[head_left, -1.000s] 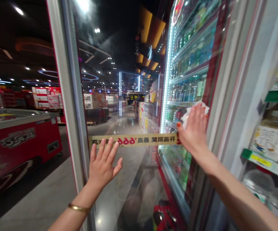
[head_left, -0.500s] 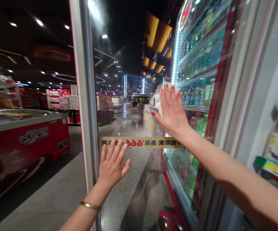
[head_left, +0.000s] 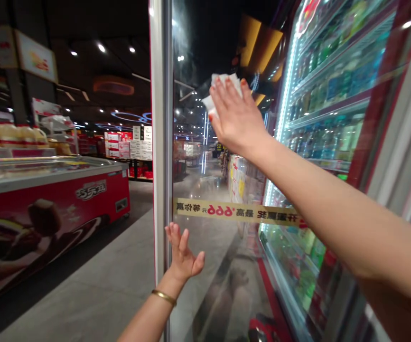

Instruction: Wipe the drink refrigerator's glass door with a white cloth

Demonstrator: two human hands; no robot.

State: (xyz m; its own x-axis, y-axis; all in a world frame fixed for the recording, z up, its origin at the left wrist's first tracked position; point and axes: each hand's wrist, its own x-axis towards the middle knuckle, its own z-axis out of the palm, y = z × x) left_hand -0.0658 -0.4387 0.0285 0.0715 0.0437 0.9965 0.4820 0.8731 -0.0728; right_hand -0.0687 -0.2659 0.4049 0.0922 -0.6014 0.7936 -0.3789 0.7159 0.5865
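Head view: open right hand [head_left: 239,126] flattens white tissue [head_left: 210,104] against glass door [head_left: 219,242], pale haze [head_left: 182,40] apparently remaining far left, left hand [head_left: 183,254] spread open.

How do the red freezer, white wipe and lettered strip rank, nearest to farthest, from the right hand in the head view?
1. White wipe: under the right hand.
2. Lettered strip: across the glass door, below the hand.
3. Red freezer: at left, past the door's edge.

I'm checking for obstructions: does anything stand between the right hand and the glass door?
Yes, a white wipe lies between the right hand and the glass door, above the printed strip. Nothing else visible stands between them.
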